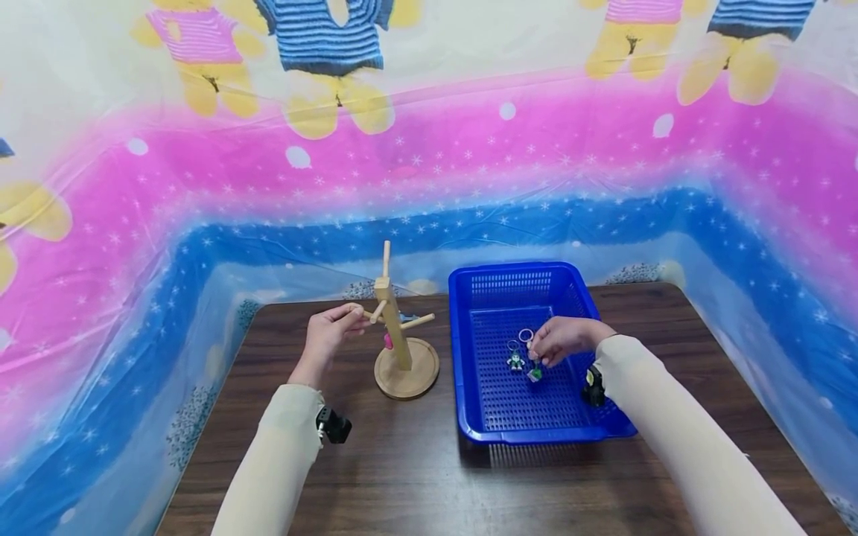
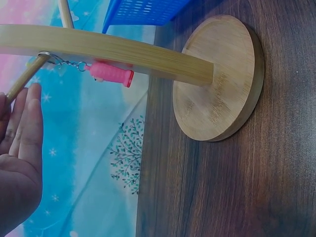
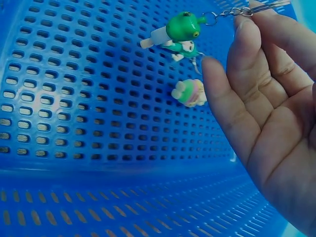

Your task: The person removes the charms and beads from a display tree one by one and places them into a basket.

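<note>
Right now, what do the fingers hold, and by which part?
Right fingers hold a green-headed keychain by its metal ring; left fingers hold one peg of the stand by its outer end.

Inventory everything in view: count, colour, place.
table: 1, dark brown, foreground
backdrop: 1, pink, blue, white, around table
basket: 1, blue, table's right side
wooden stand: 1, tan, left of basket
pink keychain: 1, pink, on stand
blue trinket: 1, light blue, stand, type unclear
green keychain: 1, green-white, held above basket floor
figure keychain: 1, white-green, basket floor
pastel trinket: 1, green, pink, cream, basket floor
wrist cameras: 2, black, wrists
sleeves: 2, cream, arms
left hand: 1, pinching stand peg
right hand: 1, holding green keychain
</note>
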Action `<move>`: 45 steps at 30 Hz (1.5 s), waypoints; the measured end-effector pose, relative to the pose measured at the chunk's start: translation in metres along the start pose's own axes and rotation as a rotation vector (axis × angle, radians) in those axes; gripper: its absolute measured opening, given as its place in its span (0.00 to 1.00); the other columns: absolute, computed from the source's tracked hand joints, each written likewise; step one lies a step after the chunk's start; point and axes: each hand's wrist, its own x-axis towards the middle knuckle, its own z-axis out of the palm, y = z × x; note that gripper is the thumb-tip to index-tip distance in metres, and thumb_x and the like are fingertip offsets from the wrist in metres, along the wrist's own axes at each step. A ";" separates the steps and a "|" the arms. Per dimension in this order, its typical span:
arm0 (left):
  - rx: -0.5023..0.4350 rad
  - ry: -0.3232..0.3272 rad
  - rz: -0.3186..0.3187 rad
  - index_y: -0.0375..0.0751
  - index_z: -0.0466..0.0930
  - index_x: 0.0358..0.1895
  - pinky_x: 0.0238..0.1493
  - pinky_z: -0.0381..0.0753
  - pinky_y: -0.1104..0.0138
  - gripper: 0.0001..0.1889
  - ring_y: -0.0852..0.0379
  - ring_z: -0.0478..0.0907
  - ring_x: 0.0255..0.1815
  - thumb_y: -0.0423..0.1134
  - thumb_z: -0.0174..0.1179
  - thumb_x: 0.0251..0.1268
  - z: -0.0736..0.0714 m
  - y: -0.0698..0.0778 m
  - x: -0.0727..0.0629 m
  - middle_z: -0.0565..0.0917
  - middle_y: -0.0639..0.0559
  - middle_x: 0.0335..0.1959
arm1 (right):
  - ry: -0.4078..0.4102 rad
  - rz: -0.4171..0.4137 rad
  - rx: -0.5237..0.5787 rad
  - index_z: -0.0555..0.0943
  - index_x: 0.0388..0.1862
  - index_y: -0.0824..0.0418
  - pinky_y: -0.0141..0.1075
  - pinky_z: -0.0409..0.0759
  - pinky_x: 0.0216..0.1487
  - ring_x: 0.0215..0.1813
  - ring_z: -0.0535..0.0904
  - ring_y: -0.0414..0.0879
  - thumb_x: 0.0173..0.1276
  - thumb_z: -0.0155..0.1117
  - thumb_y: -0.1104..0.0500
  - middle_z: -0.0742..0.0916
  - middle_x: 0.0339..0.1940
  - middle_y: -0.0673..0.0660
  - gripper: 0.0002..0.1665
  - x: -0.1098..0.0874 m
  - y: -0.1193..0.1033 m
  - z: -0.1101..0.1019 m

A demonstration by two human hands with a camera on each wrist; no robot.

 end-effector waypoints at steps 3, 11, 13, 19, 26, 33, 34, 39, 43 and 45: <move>-0.002 -0.001 -0.002 0.33 0.84 0.50 0.43 0.90 0.74 0.09 0.72 0.87 0.31 0.34 0.59 0.76 0.000 0.000 0.000 0.87 0.67 0.27 | -0.002 0.000 0.003 0.88 0.36 0.62 0.39 0.90 0.51 0.33 0.83 0.39 0.71 0.63 0.64 0.86 0.27 0.48 0.08 0.003 0.003 0.003; -0.015 0.000 0.003 0.33 0.84 0.49 0.43 0.91 0.73 0.08 0.72 0.87 0.31 0.33 0.58 0.76 -0.001 -0.001 -0.001 0.88 0.66 0.27 | -0.006 -0.002 -0.021 0.87 0.35 0.61 0.36 0.89 0.48 0.33 0.82 0.38 0.71 0.64 0.63 0.86 0.27 0.47 0.07 0.005 0.003 0.009; -0.015 -0.004 0.001 0.32 0.83 0.50 0.45 0.91 0.73 0.09 0.72 0.87 0.31 0.33 0.58 0.76 -0.002 0.000 -0.001 0.88 0.67 0.27 | -0.015 -0.007 -0.029 0.87 0.36 0.62 0.35 0.89 0.47 0.33 0.82 0.38 0.71 0.63 0.63 0.85 0.27 0.47 0.07 0.007 0.003 0.011; -0.011 0.003 -0.005 0.32 0.83 0.49 0.44 0.91 0.73 0.09 0.72 0.87 0.31 0.34 0.59 0.76 -0.002 0.001 -0.002 0.88 0.65 0.27 | -0.040 -0.015 -0.028 0.87 0.38 0.62 0.35 0.90 0.47 0.32 0.81 0.37 0.71 0.63 0.63 0.85 0.26 0.46 0.07 0.014 0.003 0.015; -0.001 0.003 0.000 0.25 0.80 0.54 0.45 0.91 0.72 0.14 0.72 0.87 0.31 0.33 0.59 0.76 0.000 0.002 -0.001 0.91 0.59 0.32 | -0.054 0.016 -0.031 0.86 0.36 0.60 0.34 0.90 0.46 0.31 0.81 0.37 0.70 0.66 0.62 0.85 0.26 0.46 0.04 0.023 -0.002 0.024; 0.001 0.005 -0.003 0.25 0.80 0.54 0.45 0.91 0.72 0.14 0.72 0.87 0.31 0.34 0.59 0.77 -0.001 0.001 -0.001 0.90 0.60 0.32 | -0.073 0.029 -0.043 0.86 0.35 0.60 0.33 0.90 0.45 0.31 0.81 0.37 0.70 0.66 0.63 0.85 0.26 0.47 0.04 0.034 -0.010 0.036; -0.001 0.004 -0.002 0.28 0.82 0.53 0.44 0.91 0.72 0.12 0.72 0.87 0.31 0.34 0.59 0.76 -0.001 0.001 -0.001 0.90 0.59 0.33 | -0.077 0.028 -0.050 0.86 0.36 0.61 0.33 0.90 0.44 0.31 0.81 0.37 0.70 0.66 0.63 0.85 0.26 0.47 0.04 0.035 -0.011 0.038; -0.008 -0.001 0.000 0.32 0.84 0.49 0.43 0.91 0.74 0.08 0.72 0.87 0.31 0.34 0.59 0.76 0.000 0.000 -0.002 0.90 0.62 0.31 | -0.114 0.039 -0.049 0.85 0.35 0.61 0.31 0.89 0.41 0.29 0.81 0.36 0.70 0.64 0.65 0.85 0.25 0.47 0.04 0.042 -0.016 0.046; -0.011 -0.004 -0.001 0.27 0.81 0.53 0.42 0.90 0.75 0.12 0.72 0.87 0.31 0.34 0.58 0.77 0.001 0.000 -0.001 0.88 0.65 0.29 | -0.128 0.050 -0.048 0.86 0.37 0.63 0.31 0.89 0.40 0.28 0.81 0.36 0.69 0.63 0.66 0.85 0.24 0.47 0.05 0.047 -0.017 0.050; -0.011 -0.002 -0.004 0.27 0.81 0.52 0.42 0.90 0.75 0.12 0.72 0.87 0.31 0.34 0.59 0.77 0.001 0.000 -0.001 0.88 0.64 0.29 | -0.125 0.061 -0.043 0.87 0.38 0.65 0.31 0.89 0.40 0.28 0.81 0.37 0.69 0.63 0.66 0.85 0.23 0.47 0.06 0.048 -0.019 0.053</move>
